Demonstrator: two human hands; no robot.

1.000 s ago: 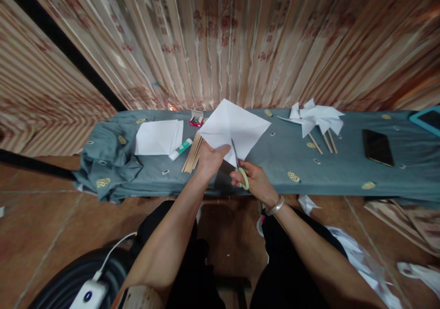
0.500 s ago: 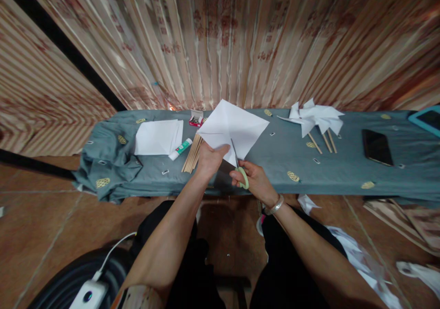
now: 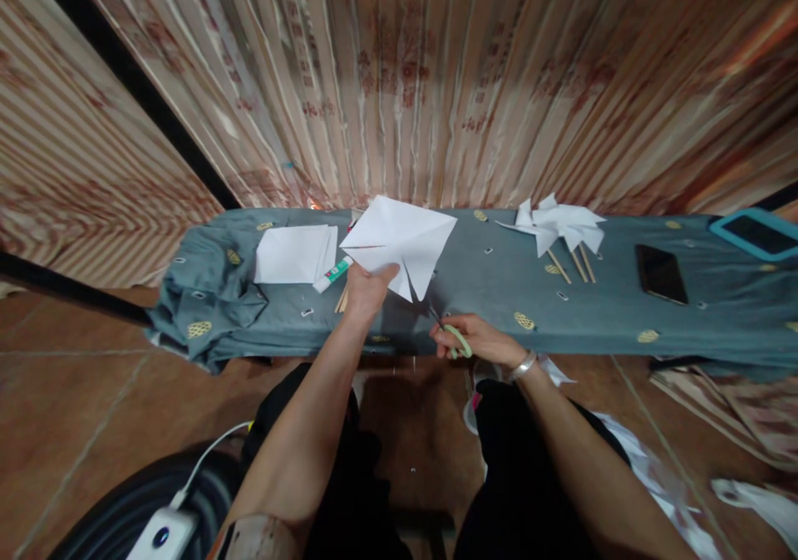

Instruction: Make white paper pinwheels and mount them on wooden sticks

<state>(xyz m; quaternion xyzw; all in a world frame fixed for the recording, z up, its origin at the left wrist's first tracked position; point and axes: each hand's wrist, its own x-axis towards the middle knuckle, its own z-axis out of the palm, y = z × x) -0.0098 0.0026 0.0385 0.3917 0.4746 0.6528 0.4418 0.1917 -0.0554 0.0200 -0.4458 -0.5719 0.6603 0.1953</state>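
My left hand (image 3: pixel 369 287) grips a square sheet of white paper (image 3: pixel 405 232) by its near left edge, thumb on top. Two slits run inward from the sheet's corners, one at the left and one at the near corner. In my right hand (image 3: pixel 477 337) are scissors (image 3: pixel 458 340) with pale green handles, their blades just off the paper's near corner. Behind my left hand lie a glue stick (image 3: pixel 333 275) and some wooden sticks (image 3: pixel 342 298), partly hidden. A stack of white paper (image 3: pixel 292 254) rests to the left.
White paper pinwheels (image 3: pixel 561 226) on wooden sticks lie on the cloth-covered table (image 3: pixel 436 331), right of centre. Farther right are a black phone (image 3: pixel 662 273) and a blue-framed device (image 3: pixel 757 234). A pleated curtain (image 3: pixel 399 86) hangs behind. Paper scraps (image 3: pixel 654 469) lie on the floor.
The scissors have come out of the paper and moved right and toward me with my right hand. The sheet has shifted left, and its near slit now gapes.
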